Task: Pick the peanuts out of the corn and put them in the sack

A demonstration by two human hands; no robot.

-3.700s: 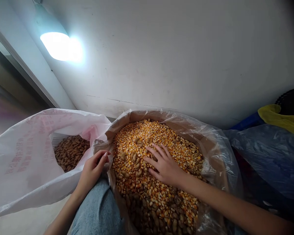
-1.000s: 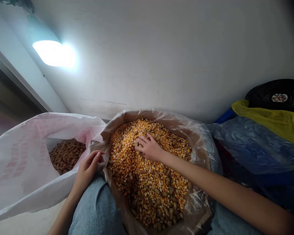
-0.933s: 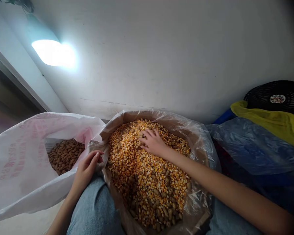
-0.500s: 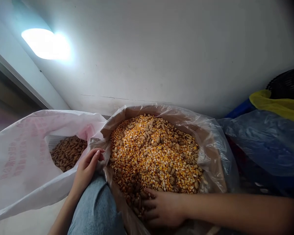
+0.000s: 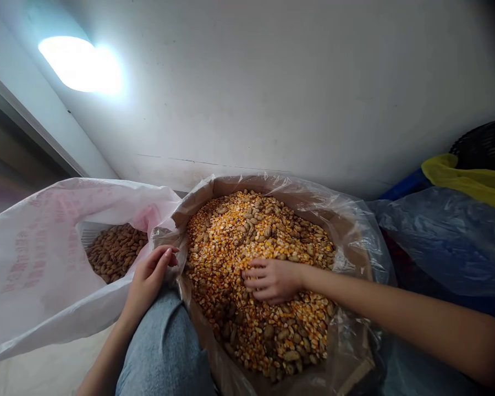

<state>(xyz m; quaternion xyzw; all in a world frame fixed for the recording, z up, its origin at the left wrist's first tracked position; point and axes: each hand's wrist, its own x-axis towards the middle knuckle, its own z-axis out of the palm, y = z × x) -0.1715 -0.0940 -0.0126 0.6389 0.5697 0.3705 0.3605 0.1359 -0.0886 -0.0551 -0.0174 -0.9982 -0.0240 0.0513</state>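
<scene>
My right hand [image 5: 272, 281] lies palm down on a heap of corn kernels [image 5: 231, 245], fingers somewhat apart and their tips sunk among the kernels. Unshelled peanuts [image 5: 258, 217] are mixed through the corn, with more at the top and near the front. A clear plastic liner [image 5: 355, 220] inside a brown carton surrounds the heap. My left hand [image 5: 150, 275] rests on my denim-covered knee beside the liner's left edge. Its fingers are curled against the thumb, and whether anything is between them is hidden.
On the left, a white woven sack [image 5: 61, 247] with pink print lies open, showing almonds [image 5: 117, 250]. Behind stands a pale wall [image 5: 272, 93] with a bright lamp [image 5: 78, 63]. To the right are a blue plastic bag [image 5: 449, 242], yellow mesh [image 5: 470, 179] and a black basket-like object [image 5: 487, 143].
My right hand has moved up and away from the carton's near side to the middle of the heap, uncovering peanuts near the front. My left hand has stayed on the knee.
</scene>
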